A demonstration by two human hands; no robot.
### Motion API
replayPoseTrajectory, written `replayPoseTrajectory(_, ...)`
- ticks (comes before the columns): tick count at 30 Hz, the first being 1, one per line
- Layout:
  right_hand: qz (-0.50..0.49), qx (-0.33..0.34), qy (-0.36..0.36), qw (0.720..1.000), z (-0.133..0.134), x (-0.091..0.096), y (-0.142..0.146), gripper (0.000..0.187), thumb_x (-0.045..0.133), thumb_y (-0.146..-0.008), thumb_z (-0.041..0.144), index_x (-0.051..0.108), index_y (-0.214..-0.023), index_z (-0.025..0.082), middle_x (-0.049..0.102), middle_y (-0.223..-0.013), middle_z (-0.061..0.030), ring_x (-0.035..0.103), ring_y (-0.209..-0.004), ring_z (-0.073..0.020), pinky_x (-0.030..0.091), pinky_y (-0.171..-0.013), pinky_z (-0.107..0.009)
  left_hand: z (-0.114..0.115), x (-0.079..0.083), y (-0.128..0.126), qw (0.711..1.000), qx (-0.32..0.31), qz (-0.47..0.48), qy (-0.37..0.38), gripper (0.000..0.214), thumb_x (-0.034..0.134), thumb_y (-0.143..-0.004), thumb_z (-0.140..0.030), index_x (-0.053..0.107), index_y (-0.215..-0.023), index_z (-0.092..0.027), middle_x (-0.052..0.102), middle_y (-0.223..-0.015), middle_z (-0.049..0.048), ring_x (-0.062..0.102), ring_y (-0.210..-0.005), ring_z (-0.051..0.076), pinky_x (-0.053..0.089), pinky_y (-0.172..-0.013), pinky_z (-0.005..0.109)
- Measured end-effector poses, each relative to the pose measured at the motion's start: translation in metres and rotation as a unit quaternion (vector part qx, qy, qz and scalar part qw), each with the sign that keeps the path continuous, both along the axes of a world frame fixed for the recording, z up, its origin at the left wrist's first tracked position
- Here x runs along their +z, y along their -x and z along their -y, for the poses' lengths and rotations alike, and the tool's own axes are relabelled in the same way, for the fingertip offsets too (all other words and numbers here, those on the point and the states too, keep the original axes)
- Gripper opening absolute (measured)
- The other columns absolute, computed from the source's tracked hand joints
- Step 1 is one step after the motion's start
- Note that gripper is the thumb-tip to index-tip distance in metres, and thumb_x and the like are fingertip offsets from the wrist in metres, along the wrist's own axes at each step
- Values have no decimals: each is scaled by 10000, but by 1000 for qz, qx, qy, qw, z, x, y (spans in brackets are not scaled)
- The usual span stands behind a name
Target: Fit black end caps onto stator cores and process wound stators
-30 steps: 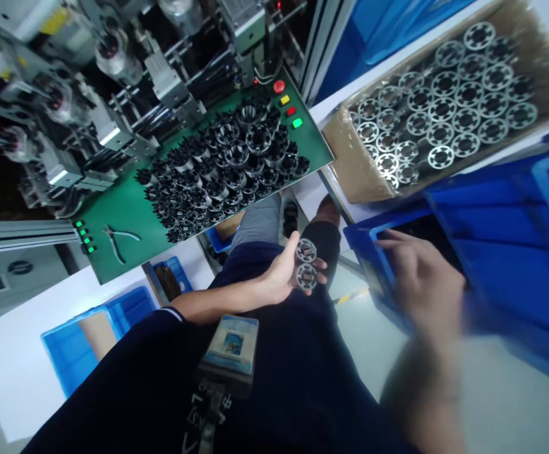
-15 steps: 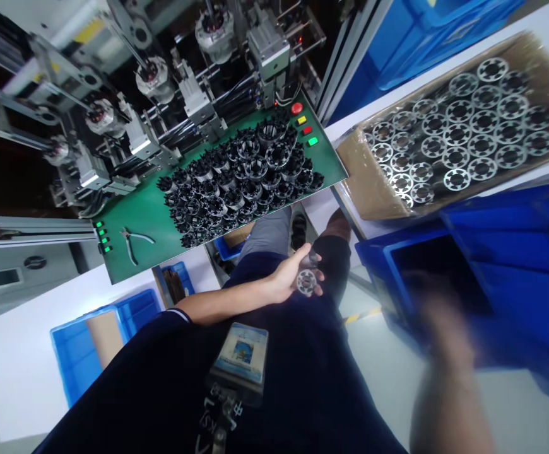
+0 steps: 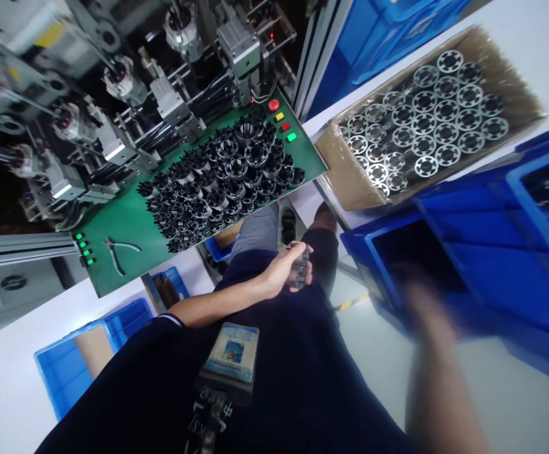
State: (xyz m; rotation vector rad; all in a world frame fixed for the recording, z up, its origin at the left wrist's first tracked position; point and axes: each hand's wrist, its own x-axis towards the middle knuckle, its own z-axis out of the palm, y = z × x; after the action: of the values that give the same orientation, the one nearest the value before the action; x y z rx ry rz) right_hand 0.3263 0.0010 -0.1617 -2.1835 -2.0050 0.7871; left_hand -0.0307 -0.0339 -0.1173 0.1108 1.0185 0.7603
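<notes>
Several stiff, thin slotted metal discs (image 3: 299,268) sit clamped edge-on in the left hand's (image 3: 284,271) fingers, best held by their rims; the right hand (image 3: 428,309) blurs over a blue crate (image 3: 373,252), its fingers unreadable.

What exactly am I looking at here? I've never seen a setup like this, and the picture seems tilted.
This is one view, from a camera on the person's head, looking down past their chest, so everything looks tilted. The left hand holds a small stack of metal discs edge-on. The right hand is blurred by motion above a blue crate. At the top left stands a machine with a green panel in front of it. On that panel lie many black slotted parts and a pair of pliers. At the top right, a cardboard box holds flat metal rings.
</notes>
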Motion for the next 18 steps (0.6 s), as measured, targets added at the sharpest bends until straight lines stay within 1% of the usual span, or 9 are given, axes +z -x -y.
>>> replayPoseTrajectory(3, -54, -65, -28, 996, 1, -14, 1, 104, 705, -926, 389, 677, -857, 316, 754, -912, -143, 709, -798, -334, 581, -817, -498, -1, 2, 4, 1000, 0, -5, -25, 715, 849, -887, -823, 636, -1221, -227, 671, -769, -18, 690, -573, 180, 318, -397, 189)
replayPoseTrajectory(6, -107, -139, -96, 980, 0, -27, 4, 284, 830, -846, 522, 618, -881, 337, 719, -906, -106, 629, -780, -306, 557, -803, -495, 0, 7, 8, 998, 8, -1, -63, 750, 890, -852, -831, 639, -1219, -227, 681, -782, -14, 695, -589, 184, 347, -421, 204)
replayPoseTrajectory(9, -171, -185, -170, 953, -9, -32, 6, 428, 840, -782, 691, 618, -867, 335, 702, -899, -83, 589, -780, -273, 547, -768, -467, 4, 19, 11, 994, 27, 18, -105, 820, 892, -819, -919, 641, -1182, -228, 693, -784, -10, 699, -618, 173, 512, -540, 251)
replayPoseTrajectory(11, -218, -200, -204, 933, -18, -32, 7, 496, 780, -786, 800, 597, -813, 339, 634, -774, -42, 533, -688, -234, 526, -678, -425, 6, 30, 12, 989, 43, 38, -133, 832, 845, -847, -975, 640, -1161, -232, 692, -779, -7, 705, -643, 172, 606, -642, 293)
replayPoseTrajectory(12, -241, -206, -218, 923, -22, -31, 9, 533, 759, -787, 841, 570, -785, 343, 574, -699, -13, 493, -630, -213, 510, -627, -403, 6, 37, 13, 986, 46, 51, -150, 817, 812, -883, -983, 642, -1167, -236, 696, -787, 1, 713, -656, 180, 622, -650, 303)
replayPoseTrajectory(14, -283, -215, -237, 904, -24, -22, 16, 586, 771, -801, 858, 498, -758, 342, 486, -608, 32, 464, -551, -182, 518, -580, -367, 6, 53, 14, 980, 37, 80, -181, 741, 765, -974, -938, 644, -1234, -254, 727, -852, 24, 740, -678, 202, 606, -578, 293)
replayPoseTrajectory(15, -303, -217, -242, 896, -20, -14, 23, 595, 793, -828, 831, 472, -762, 334, 503, -604, 36, 510, -544, -178, 559, -599, -359, 6, 61, 15, 977, 26, 91, -194, 693, 760, -1010, -899, 639, -1276, -271, 745, -897, 31, 752, -678, 210, 583, -526, 280)
replayPoseTrajectory(17, -340, -216, -246, 882, -5, 12, 45, 571, 855, -879, 737, 483, -801, 311, 683, -723, 0, 695, -634, -202, 671, -708, -381, 4, 76, 16, 973, -2, 103, -207, 602, 761, -1057, -830, 625, -1327, -309, 766, -958, 29, 762, -653, 211, 546, -451, 262)
replayPoseTrajectory(18, -361, -207, -244, 876, 5, 30, 60, 538, 892, -893, 683, 523, -831, 297, 804, -890, -43, 795, -743, -232, 720, -784, -415, 3, 83, 15, 972, -16, 105, -211, 576, 756, -1070, -813, 624, -1333, -317, 769, -966, 27, 764, -642, 209, 542, -438, 259)
